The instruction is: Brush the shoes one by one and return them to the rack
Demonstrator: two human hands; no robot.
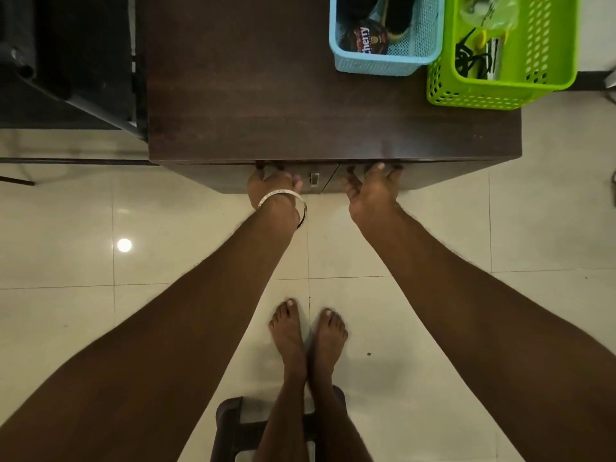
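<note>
A dark brown wooden cabinet stands in front of me, seen from above, its two doors shut with a small metal handle between them. My left hand, with a silver bangle on the wrist, hooks its fingers over the top edge of the left door. My right hand hooks over the top edge of the right door. No shoe is in sight. A light blue basket on the cabinet top holds a tin of shoe polish and a dark brush-like thing.
A green basket with cables and a plastic bag overhangs the cabinet's right corner. A black stand is at the left. My bare feet stand on pale floor tiles, with a dark stool under my legs.
</note>
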